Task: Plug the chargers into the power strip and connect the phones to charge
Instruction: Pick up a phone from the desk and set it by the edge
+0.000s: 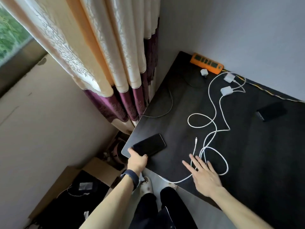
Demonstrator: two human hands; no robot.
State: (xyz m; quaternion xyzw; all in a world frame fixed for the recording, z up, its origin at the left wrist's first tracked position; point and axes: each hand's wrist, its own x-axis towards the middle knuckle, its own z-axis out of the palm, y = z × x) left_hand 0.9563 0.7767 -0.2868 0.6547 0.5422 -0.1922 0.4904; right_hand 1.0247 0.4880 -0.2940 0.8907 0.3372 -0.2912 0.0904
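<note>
Two phones: near phone (148, 144) at the left fingers (132, 151), far phone (271, 111) well past the right fingers (200, 163). Three white chargers (203, 72) (229, 78) (226, 91), one orange power strip (206, 63).

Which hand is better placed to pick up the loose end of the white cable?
Right. The right hand is open, its fingers near the cable's connector; the left hand holds the phone.

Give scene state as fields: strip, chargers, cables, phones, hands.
power strip: orange, far corner of table, sockets look empty
chargers: three, white, lying on the table near the strip, unplugged
white cables: looped across the table, one plug end free
near phone: left corner, gripped by left hand
far phone: right side, untouched
right hand: open, fingers spread over the cable loops
</note>
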